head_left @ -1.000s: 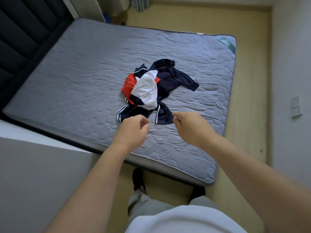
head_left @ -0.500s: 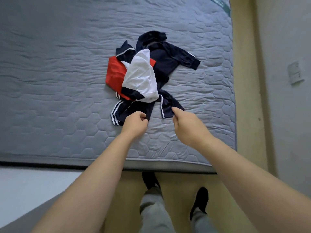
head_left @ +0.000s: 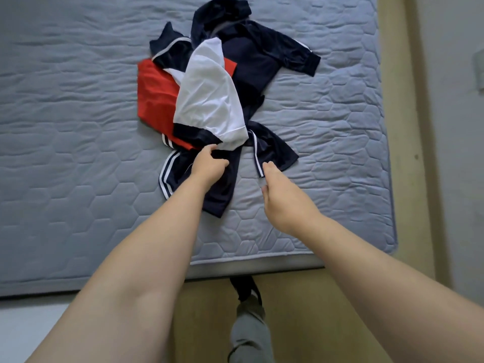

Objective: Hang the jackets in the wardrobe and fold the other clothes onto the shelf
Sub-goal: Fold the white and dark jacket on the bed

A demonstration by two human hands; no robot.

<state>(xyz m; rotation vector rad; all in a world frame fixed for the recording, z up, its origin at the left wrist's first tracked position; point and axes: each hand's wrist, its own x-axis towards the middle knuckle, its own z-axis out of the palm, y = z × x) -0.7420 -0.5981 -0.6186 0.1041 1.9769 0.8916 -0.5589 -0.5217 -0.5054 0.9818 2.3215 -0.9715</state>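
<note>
Heap of clothes (head_left: 162, 100) on the mattress (head_left: 65, 153), right of its middle, nearer the near edge than the far. Closest piece a navy striped garment (head_left: 222, 189), long axis running from the heap toward the near edge, dead ahead of both arms. Left hand (head_left: 209, 167) on it, fingers curled into the dark fabric just below the white garment (head_left: 209, 100). Right hand (head_left: 281, 203) just beside the striped hem, fingers loose, gripping nothing. Probably next: pinch with the right, lift clear
</note>
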